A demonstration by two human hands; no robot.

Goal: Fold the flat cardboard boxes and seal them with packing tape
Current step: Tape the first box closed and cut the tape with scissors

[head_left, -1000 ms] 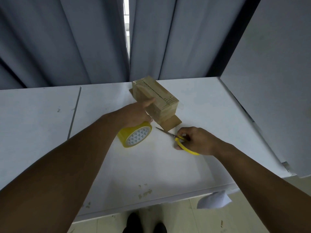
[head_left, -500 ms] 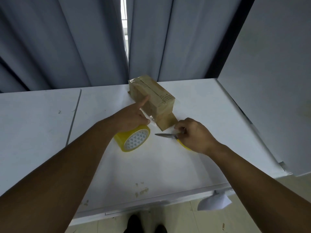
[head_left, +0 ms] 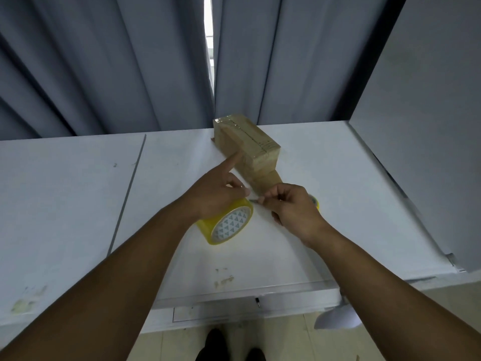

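Over the head view now: a small cardboard box [head_left: 247,142] is seen on the white desk [head_left: 78,194], toward its far edge, with glossy tape laid along its top. A flat piece of cardboard [head_left: 270,181] is pinned beneath it and pokes out at the near end. A yellow roll of packing tape [head_left: 229,224] is gripped from above by the left hand [head_left: 216,195], just in front of the box; whether the roll touches the desk cannot be told. The left index finger [head_left: 235,160] is stretched out against the box's left side. A pair of scissors [head_left: 254,201] is clasped in the right hand [head_left: 294,208], the blade tip pointed at the left thumb, a bit of yellow handle glimpsed behind the knuckles. Whether tape is caught in the blades cannot be told. The two hands are almost touching. Grey curtains [head_left: 104,61] are hung behind the desk, and a pale panel [head_left: 429,126] is stood at the right.
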